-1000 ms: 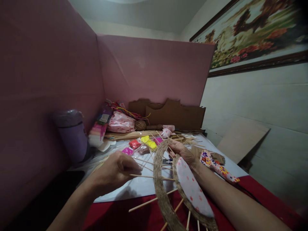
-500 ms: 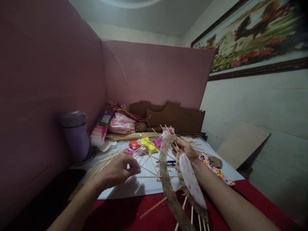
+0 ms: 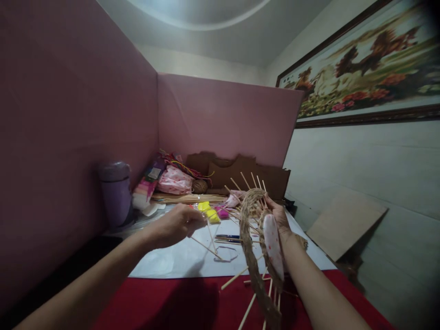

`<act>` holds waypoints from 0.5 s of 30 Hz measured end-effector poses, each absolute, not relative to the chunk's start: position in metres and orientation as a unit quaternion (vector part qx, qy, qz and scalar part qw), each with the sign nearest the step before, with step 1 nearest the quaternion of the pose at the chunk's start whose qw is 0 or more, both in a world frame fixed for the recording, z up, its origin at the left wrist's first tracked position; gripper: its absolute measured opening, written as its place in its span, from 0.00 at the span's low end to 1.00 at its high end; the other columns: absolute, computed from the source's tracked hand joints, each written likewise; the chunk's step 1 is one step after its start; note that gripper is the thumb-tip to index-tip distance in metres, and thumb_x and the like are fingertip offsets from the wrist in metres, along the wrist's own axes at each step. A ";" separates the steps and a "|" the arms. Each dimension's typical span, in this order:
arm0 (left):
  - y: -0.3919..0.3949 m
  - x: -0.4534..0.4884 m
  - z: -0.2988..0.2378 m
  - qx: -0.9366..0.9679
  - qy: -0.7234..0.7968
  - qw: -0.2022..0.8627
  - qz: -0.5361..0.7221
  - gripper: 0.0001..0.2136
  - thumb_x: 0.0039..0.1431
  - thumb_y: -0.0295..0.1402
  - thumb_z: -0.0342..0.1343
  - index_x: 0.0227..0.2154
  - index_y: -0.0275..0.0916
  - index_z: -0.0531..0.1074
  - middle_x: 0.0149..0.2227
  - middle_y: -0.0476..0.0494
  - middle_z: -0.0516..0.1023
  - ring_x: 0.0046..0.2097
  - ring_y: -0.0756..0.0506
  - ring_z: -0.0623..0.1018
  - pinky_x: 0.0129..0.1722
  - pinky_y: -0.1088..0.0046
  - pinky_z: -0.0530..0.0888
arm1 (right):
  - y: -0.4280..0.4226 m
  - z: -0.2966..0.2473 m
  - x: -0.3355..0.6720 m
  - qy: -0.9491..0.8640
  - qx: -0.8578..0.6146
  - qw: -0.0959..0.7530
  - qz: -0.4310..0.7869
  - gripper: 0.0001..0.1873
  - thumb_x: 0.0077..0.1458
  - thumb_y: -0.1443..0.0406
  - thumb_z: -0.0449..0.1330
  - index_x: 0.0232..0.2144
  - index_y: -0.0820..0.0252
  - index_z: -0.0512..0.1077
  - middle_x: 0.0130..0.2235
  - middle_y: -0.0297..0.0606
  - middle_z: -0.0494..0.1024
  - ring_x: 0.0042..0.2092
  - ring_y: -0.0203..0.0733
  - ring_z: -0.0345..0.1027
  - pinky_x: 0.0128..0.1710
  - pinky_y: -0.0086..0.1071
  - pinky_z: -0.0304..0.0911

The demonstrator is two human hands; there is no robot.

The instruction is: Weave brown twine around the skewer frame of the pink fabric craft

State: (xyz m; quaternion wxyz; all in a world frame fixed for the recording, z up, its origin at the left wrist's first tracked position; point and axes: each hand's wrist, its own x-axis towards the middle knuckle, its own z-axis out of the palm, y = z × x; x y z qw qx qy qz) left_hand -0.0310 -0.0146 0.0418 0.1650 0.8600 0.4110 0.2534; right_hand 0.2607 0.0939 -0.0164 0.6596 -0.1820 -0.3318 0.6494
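Observation:
My right hand (image 3: 277, 215) grips the top of a twine-wrapped ring (image 3: 250, 243) held almost edge-on above the table. A pink spotted fabric pad (image 3: 273, 245) lies against its inner rim. Thin wooden sticks (image 3: 237, 276) poke through the ring in several directions. My left hand (image 3: 178, 224) pinches one thin stick (image 3: 206, 245) to the left of the ring. Below lies a white sheet (image 3: 178, 261) on a red tablecloth (image 3: 172, 302).
A purple lidded cup (image 3: 116, 192) stands at the left by the pink partition (image 3: 68, 114). Pink fabric (image 3: 175, 180), a twine ball (image 3: 200, 186), a bundle of sticks (image 3: 185, 198), clay packets (image 3: 209, 211), pens (image 3: 228, 238) and brown cardboard (image 3: 237, 172) fill the back.
The ring has swung from nearly flat to almost edge-on and risen, my right hand lifting with it. My left hand rose and shifted slightly right along the sticks.

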 end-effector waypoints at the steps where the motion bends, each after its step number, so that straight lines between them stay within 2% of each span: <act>1: -0.018 -0.029 0.051 0.858 0.409 0.165 0.263 0.13 0.57 0.35 0.47 0.27 0.35 0.75 0.22 0.49 0.69 0.26 0.52 0.65 0.25 0.78 0.61 | 0.093 -0.014 0.262 -0.322 -0.183 0.655 0.659 0.09 0.45 0.66 0.64 0.21 0.58 0.66 0.17 0.27 0.70 0.17 0.31 0.62 0.15 0.24 0.62; 6: -0.038 -0.025 0.100 0.855 0.424 0.118 0.276 0.11 0.56 0.34 0.48 0.26 0.34 0.73 0.22 0.51 0.67 0.25 0.53 0.63 0.25 0.79 0.61 | 0.089 -0.008 0.263 -0.338 -0.154 0.650 0.663 0.12 0.46 0.63 0.63 0.20 0.59 0.64 0.16 0.25 0.67 0.14 0.28 0.56 0.11 0.22 0.56; 8: -0.048 -0.025 0.114 0.855 0.437 0.081 0.268 0.12 0.55 0.35 0.49 0.21 0.35 0.70 0.20 0.53 0.63 0.24 0.54 0.61 0.23 0.80 0.58 | 0.087 -0.007 0.262 -0.350 -0.137 0.650 0.660 0.13 0.47 0.62 0.63 0.19 0.59 0.64 0.15 0.25 0.65 0.14 0.28 0.56 0.11 0.21 0.55; 12: -0.053 -0.034 0.117 0.842 0.487 0.063 0.224 0.12 0.49 0.38 0.55 0.18 0.36 0.66 0.19 0.55 0.59 0.23 0.54 0.59 0.20 0.80 0.55 | 0.082 -0.001 0.262 -0.340 -0.146 0.647 0.666 0.14 0.47 0.63 0.63 0.18 0.59 0.63 0.14 0.25 0.63 0.14 0.28 0.55 0.11 0.21 0.56; 15: -0.032 -0.047 0.108 0.836 0.506 0.054 0.204 0.12 0.49 0.37 0.54 0.18 0.36 0.64 0.19 0.55 0.58 0.23 0.54 0.59 0.21 0.79 0.55 | 0.078 0.005 0.266 -0.327 -0.155 0.659 0.659 0.15 0.47 0.63 0.63 0.17 0.59 0.62 0.14 0.25 0.63 0.14 0.28 0.55 0.12 0.21 0.58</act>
